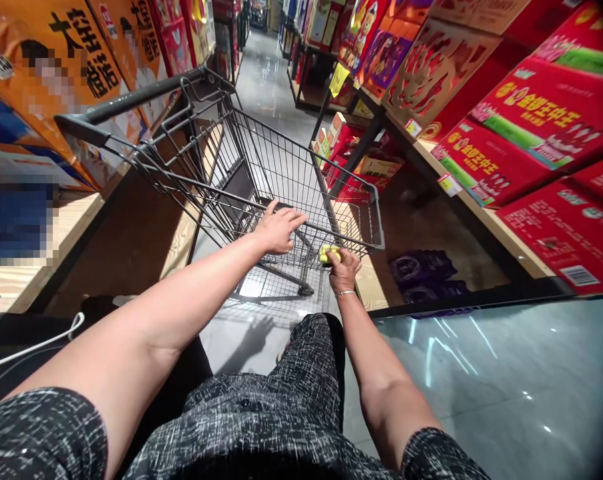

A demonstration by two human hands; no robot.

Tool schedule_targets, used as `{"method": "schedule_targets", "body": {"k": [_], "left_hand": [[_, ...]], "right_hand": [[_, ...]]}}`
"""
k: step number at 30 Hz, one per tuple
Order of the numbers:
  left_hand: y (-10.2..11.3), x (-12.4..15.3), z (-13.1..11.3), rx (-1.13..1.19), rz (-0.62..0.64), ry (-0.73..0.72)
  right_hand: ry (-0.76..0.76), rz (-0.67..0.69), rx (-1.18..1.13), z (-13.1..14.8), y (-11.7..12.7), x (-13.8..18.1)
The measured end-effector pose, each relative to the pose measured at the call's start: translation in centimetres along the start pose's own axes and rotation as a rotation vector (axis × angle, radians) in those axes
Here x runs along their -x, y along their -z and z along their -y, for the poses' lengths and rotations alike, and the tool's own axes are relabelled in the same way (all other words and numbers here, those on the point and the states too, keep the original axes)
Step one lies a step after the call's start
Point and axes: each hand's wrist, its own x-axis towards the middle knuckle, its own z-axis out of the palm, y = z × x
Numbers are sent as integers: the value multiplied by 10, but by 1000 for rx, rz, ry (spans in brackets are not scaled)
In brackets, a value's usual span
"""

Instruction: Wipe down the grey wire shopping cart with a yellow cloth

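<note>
At 10 o'clock, orange cartons (56, 80) leaning on a wooden shelf (41, 267), printed faces turned to the aisle, probably for easy reading; part of the print blurred out. Toward 11 o'clock, the black handle (131, 100) of a wire shopping cart (261, 160), free of both hands.

Just left of centre, the left hand (278, 230) laid on the near wire edge of the cart, grip released, fingers spread flat, seemingly to steady the basket rather than to push it. At 4 o'clock from that hand and close beside it, the right hand (344, 270), grip clenched around 1 small yellow-green object (328, 253), held at the cart's rim. Touching the wire or just above it: cannot tell. Mostly covered by the fingers, so hard to say what kind of thing.

From 1 to 3 o'clock, red gift boxes (531, 127) tilted on 2 shelf levels; below them, dark packs too dim to name.
</note>
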Motion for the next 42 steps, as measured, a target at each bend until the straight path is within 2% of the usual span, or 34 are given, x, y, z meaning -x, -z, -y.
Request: {"method": "schedule_targets", "body": {"k": [2,4,7,9,11,14,18,25,34,42], "left_hand": [[-6,-5,-3,5,-25,23],[-11,-8,-2,23,-64,38],[-15,-9,1,62,-118,36],[-15,-10,2,88,-140,33],[-14,-12,1,115,-135,29],[-12,-15,0,148,-113,26],[-13,-19,-1,160,-127,25],[-17,-27,1,176,-118,29],[-14,-35,15,198,-105,-29],[-12,-32,33,192,-67,-56]], "right_hand": [[-19,107,-6,0,-10,12],[5,132,-19,1,-8,15],[64,3,-40,2,20,-2],[37,-113,-45,-1,45,-19],[-5,-128,-43,-7,69,-35],[-62,26,-17,-22,94,-48],[-128,168,42,-46,110,-60],[-30,519,89,-66,123,-96],[-71,581,121,-52,133,-90],[-81,562,107,-27,150,-72]]}}
